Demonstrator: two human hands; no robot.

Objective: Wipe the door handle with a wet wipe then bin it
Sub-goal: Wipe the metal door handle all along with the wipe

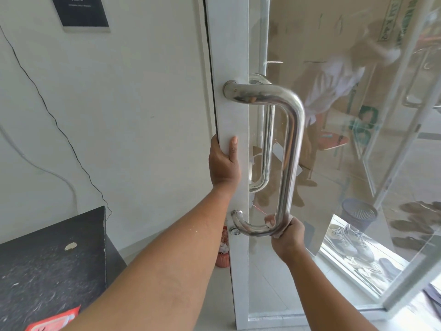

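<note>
Left hand [223,163] grips the white door's [228,68] edge, thumb on its face; right hand [287,232] wraps a wet wipe [270,220] round the steel pull handle's [296,139] lower bend.

One view only, from a wide-angle camera worn on the person's head. It faces forward and downward at the vertical edge of a glazed door. Range is close: the door handle [294,144] stands just right of centre and fills much of the frame's height. Both forearms enter from the bottom edge. The left hand [224,163] reaches the white stile [229,56] at mid-frame, the right hand [287,232] the handle's lower bend. The wall [119,103] takes the left half, the glass pane [338,235] the right. A dark tabletop [47,259] shows at lower left. Straight lines bow toward the frame's edges.
</note>
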